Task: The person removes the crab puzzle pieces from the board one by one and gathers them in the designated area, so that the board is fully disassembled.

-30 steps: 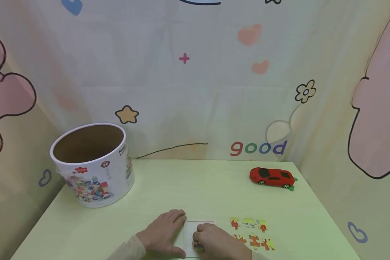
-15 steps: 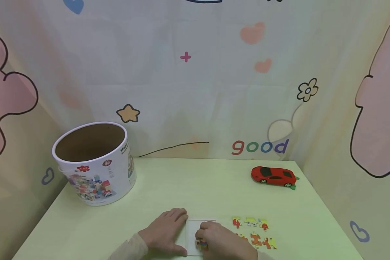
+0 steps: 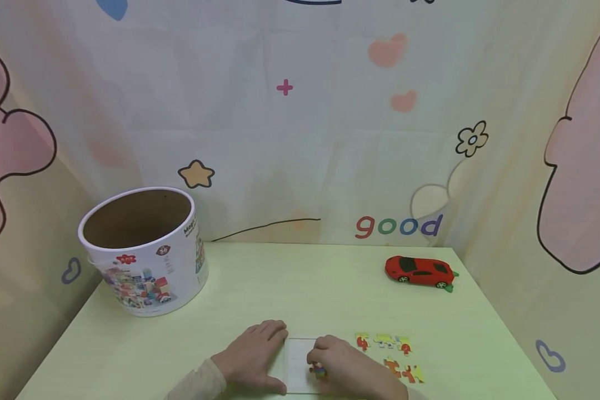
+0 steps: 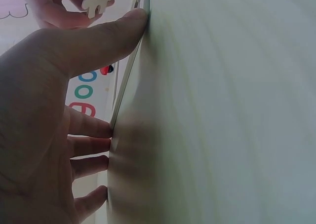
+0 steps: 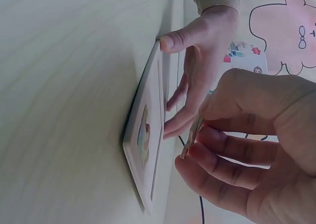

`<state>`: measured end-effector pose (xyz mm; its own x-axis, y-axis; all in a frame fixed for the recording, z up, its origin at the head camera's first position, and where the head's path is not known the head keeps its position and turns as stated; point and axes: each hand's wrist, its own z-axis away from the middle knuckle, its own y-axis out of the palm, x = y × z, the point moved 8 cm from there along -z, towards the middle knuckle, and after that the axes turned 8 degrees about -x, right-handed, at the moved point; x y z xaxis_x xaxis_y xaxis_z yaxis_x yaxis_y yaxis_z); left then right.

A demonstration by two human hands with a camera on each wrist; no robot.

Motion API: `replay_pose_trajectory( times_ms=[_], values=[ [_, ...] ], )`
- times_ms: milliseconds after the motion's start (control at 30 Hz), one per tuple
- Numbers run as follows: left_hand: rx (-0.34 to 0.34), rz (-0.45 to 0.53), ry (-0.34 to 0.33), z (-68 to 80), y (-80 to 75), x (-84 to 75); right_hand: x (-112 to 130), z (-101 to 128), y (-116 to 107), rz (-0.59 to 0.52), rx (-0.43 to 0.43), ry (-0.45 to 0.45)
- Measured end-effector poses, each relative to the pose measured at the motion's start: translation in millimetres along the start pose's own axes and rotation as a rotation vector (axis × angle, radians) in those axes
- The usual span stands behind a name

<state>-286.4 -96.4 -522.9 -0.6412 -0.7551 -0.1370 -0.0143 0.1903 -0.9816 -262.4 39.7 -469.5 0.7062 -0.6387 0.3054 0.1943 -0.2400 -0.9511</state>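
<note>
My left hand lies at the left edge of a flat white puzzle board, its fingers spread and fairly straight. In the left wrist view, the thumb and fingertips meet the board's edge. My right hand is over the board's right part and pinches a small coloured puzzle piece between thumb and fingers. The right wrist view shows this piece edge-on and raised above the board; its pale back shows in the left wrist view. A coloured piece-shaped patch is visible on the board's face. My right hand covers the board's right side.
Several loose red-and-yellow puzzle pieces lie in two rows right of the board. A red toy car stands at the back right, with something green under its rear. At the back left is a large open white bucket. A printed curtain hangs behind the table.
My right hand has shifted a little to the right over the board with the puzzle piece, now covering a loose piece beside it. The left hand has stayed at the board's edge.
</note>
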Motion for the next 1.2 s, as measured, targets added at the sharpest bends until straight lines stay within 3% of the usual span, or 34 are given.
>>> replay_pose_trajectory(
  times_ms=[333,767,1200],
  values=[
    [-0.004,-0.002,0.001,0.7,-2.0,-2.0,-3.6,7.9,-9.6,-0.014,-0.051,-0.012],
    [0.015,-0.004,-0.014,0.8,-2.7,-1.4,-13.1,16.8,-19.8,-0.020,-0.024,0.060],
    [0.012,0.000,-0.014,0.9,-1.8,-2.0,-23.1,30.5,-26.8,-0.029,-0.053,0.094]
  ],
)
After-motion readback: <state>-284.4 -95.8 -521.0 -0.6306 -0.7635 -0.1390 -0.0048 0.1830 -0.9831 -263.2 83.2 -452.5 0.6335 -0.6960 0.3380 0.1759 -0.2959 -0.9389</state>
